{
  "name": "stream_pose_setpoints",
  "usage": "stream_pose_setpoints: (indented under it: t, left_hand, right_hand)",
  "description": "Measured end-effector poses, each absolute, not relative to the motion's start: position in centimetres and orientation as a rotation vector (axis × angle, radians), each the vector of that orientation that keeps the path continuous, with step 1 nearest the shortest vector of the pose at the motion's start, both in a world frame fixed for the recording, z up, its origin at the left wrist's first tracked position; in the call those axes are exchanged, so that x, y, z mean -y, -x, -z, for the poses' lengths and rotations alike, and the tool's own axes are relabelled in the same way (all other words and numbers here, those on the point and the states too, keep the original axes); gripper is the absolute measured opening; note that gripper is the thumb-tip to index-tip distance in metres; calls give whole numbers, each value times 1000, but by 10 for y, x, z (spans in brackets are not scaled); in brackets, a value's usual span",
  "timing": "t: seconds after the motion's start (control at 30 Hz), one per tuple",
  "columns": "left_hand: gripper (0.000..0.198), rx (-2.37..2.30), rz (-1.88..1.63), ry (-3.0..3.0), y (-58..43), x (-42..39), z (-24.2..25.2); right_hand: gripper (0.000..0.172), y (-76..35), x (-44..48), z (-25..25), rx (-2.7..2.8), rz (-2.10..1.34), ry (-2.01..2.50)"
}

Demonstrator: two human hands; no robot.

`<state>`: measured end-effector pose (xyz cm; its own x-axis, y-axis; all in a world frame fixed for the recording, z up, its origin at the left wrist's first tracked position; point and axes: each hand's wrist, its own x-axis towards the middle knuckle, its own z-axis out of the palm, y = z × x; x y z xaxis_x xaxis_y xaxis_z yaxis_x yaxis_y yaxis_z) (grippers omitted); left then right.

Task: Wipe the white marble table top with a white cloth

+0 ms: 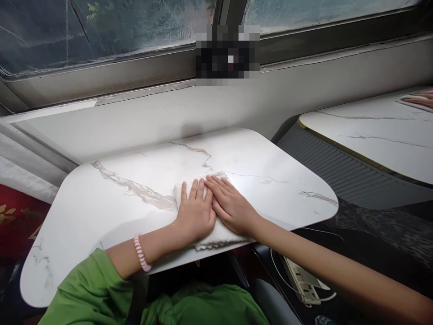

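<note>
A folded white cloth (219, 238) lies on the white marble-patterned table (142, 178), close to its near edge. My left hand (195, 212) rests flat on the cloth, palm down, with its fingers stretched forward and slightly apart. Pressed down beside it, my right hand (233, 205) also lies flat on the cloth, its fingers straight and pointing up and left. The two hands touch at the middle of the cloth. Around my left wrist is a pink beaded bracelet (141, 253).
Behind the table runs a white wall ledge (142, 122) below the windows (135, 27). A second marble-patterned table (379, 126) stands at the right, where another person's hand (422, 98) rests on a cloth. A power strip (302, 284) with cables lies below right.
</note>
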<state>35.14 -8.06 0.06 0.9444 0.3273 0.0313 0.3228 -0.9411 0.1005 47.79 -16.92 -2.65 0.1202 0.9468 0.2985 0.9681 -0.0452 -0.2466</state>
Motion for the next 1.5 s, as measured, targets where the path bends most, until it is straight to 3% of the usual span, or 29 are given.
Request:
stream_pose_setpoints:
  t: [0.17, 0.33, 0.67, 1.1, 1.5]
  left_hand:
    - [52, -678, -19, -2897, -362, 27, -1]
    - [51, -859, -230, -2881, -370, -48, 5]
    - [47, -761, -323, -2989, -383, -140, 9]
    - [51, -893, -216, -3032, -365, -102, 6]
    - [53, -631, -205, -3068, -281, 31, 2]
  right_hand:
    - [54, -487, 110, 23, 1841, 9, 2032]
    - [58, -495, 21, 23, 1862, -23, 2000]
    - [53, -500, -65, 28, 1720, 57, 1992]
    - [59, -490, -37, 23, 1832, -42, 2013]
    - [60, -428, 116, 31, 1897, -178, 1826]
